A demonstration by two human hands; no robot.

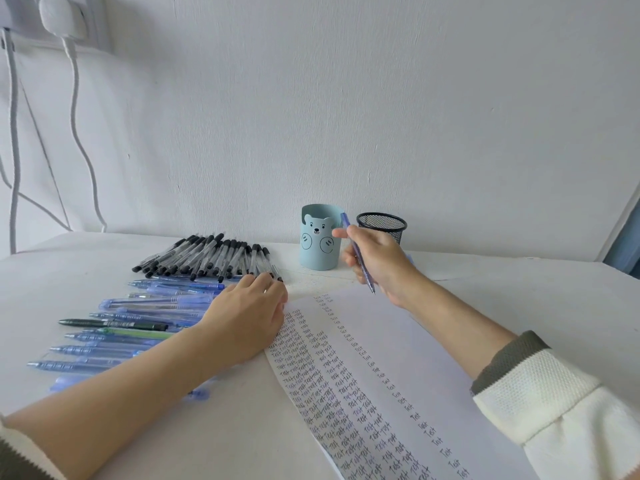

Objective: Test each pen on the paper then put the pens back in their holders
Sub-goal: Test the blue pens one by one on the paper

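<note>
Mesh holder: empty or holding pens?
Appears empty: black mesh holder stands upright, nothing rises above its rim or shows through the mesh.

Glossy plastic pens (214, 258) are lying near matt paper (391, 341).
A black metal-mesh holder (382, 225) is standing beside a smooth matt blue holder (318, 247).

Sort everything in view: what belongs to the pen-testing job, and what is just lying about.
Belongs to the job:
held pen, gripped by the right hand
left hand, resting at the edge of the paper
black-capped pens
loose blue pens
bear holder
mesh holder

Just lying about:
wall plug
white cables
</note>
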